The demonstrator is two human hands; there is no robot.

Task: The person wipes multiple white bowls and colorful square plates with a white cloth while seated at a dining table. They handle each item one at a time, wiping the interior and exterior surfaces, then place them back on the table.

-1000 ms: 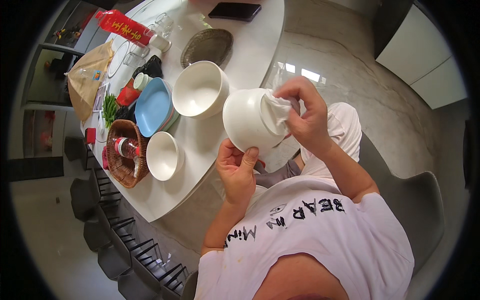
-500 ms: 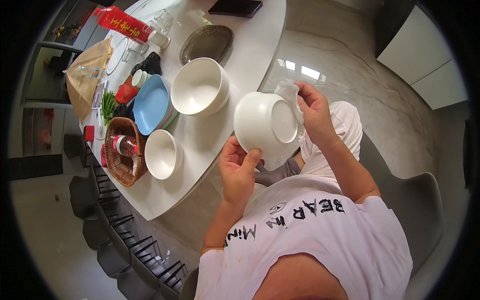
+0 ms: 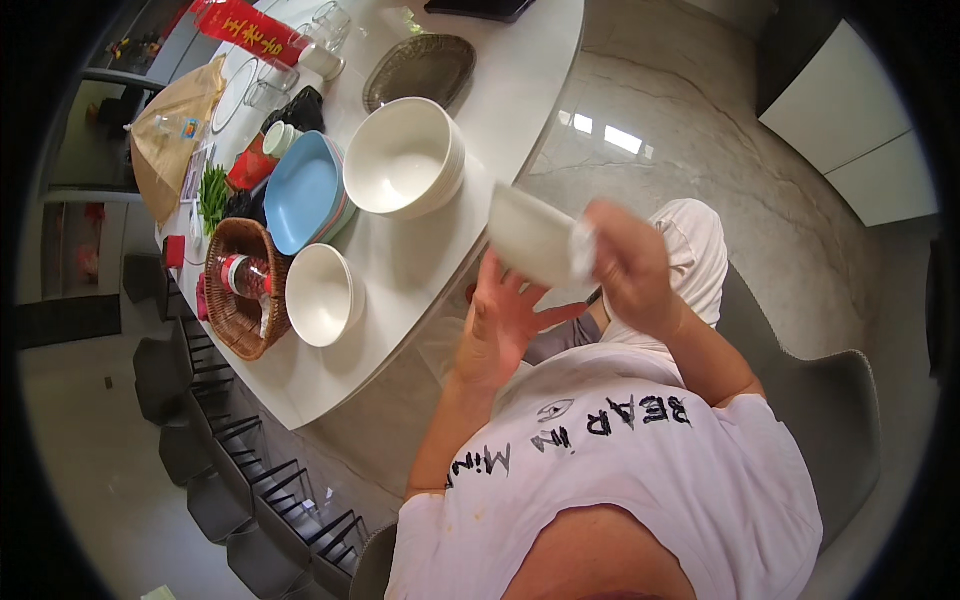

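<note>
A white bowl (image 3: 533, 236), smeared by motion, is held tilted over the table's near edge. My right hand (image 3: 640, 270) grips its right side, with a crumpled white tissue or thin cloth (image 3: 582, 250) between fingers and bowl. Below the bowl, my left hand (image 3: 497, 325) has its fingers spread; its fingertips reach the bowl's lower edge, and I cannot tell whether they touch it. On the table nearby stand a stack of large white bowls (image 3: 400, 160) and a smaller stack of white bowls (image 3: 322, 297).
Light blue dishes (image 3: 300, 195) are stacked left of the large bowls. A wicker basket (image 3: 222, 315) holds a plastic bottle (image 3: 247, 276). Further back are a dark oval plate (image 3: 420, 72), a red bottle (image 3: 250, 32) and glasses. Grey chairs (image 3: 220, 515) line the left side.
The bowl has turned from showing its base to a steeper tilt. My left hand has let go of its rim and spread its fingers; my right hand has closed on its side.
</note>
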